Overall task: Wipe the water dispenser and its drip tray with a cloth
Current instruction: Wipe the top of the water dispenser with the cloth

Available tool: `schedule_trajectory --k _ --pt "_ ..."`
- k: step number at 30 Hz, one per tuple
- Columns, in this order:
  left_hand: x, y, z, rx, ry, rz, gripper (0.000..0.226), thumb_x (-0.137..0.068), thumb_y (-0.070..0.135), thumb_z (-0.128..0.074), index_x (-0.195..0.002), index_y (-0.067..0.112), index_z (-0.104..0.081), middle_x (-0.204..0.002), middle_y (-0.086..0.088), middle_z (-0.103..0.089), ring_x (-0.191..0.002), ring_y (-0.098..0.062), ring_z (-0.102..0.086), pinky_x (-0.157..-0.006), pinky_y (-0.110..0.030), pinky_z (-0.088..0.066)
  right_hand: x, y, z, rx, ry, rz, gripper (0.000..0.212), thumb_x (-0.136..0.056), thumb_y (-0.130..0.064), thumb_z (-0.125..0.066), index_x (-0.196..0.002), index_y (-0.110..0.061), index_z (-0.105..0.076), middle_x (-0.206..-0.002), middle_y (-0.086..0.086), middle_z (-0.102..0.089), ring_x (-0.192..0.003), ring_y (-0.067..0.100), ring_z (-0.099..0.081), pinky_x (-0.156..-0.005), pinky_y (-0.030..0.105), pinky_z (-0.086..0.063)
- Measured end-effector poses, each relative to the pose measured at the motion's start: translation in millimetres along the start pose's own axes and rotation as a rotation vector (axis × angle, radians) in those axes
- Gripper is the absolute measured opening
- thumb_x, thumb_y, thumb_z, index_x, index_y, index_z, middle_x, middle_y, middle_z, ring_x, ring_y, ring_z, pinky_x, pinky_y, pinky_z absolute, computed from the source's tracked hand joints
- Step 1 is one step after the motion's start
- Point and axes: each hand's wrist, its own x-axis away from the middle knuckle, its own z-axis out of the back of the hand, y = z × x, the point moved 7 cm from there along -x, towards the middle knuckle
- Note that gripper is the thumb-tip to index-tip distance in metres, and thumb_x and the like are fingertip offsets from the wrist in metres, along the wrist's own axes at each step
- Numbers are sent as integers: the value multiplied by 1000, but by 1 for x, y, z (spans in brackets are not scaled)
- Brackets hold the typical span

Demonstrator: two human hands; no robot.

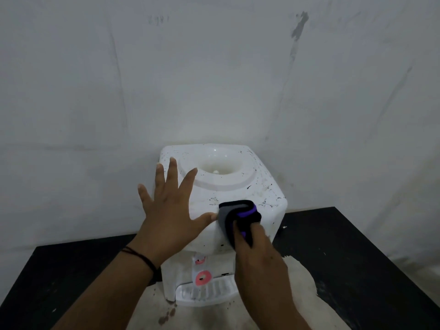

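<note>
From my head camera I look down on the white water dispenser (234, 186), which stands on a black table (357, 258) against a pale wall (214, 79). My left hand (166, 210) lies flat on the dispenser's top left corner, fingers straight and spread. My right hand (257, 256) is curled around a folded black, grey and purple cloth (234, 216) and presses it against the top front edge. Dark specks dot the dispenser's top. Below, the drip tray (207, 291) sits under a red tap (202, 278), on a stained beige mat (285, 306).
</note>
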Motion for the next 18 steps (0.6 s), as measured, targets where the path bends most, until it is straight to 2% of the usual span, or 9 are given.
schedule_trajectory --k 4,8,13,16,18 --pt "2 -1 -2 3 -29 11 97 -74 74 -48 -147 36 3 -154 1 29 -140 -21 29 -110 -57 12 -9 20 10 -43 16 -162 64 -51 9 -77 -112 -5 -63 -94 16 -60 -55 23 -59 -39 29 -50" --pt "2 -1 -2 -15 -28 16 97 -74 74 -47 -147 36 3 -154 -1 28 -141 -23 28 -110 -59 11 -9 -4 10 -35 -57 -7 52 -52 3 -78 -102 -9 -67 -92 10 -61 -49 14 -54 -40 21 -46" --pt "3 -1 -3 -7 -51 23 96 -74 75 -44 -147 36 5 -154 0 29 -140 -22 29 -111 -58 12 -23 19 17 -56 -82 -155 48 -62 0 -74 -108 -9 -65 -94 10 -59 -49 15 -54 -40 26 -50" --pt "4 -1 -3 -13 -45 20 96 -75 75 -44 -148 35 4 -154 -1 29 -140 -23 28 -110 -58 11 -18 -1 13 8 -175 -27 52 -49 -1 -77 -98 -13 -68 -92 8 -60 -43 13 -51 -36 24 -45" --pt "4 -1 -4 -4 -46 21 96 -74 75 -44 -147 36 5 -153 -1 30 -140 -23 29 -110 -58 12 -19 2 17 0 -206 -35 52 -58 -3 -73 -108 -17 -65 -102 8 -59 -50 16 -56 -41 27 -48"
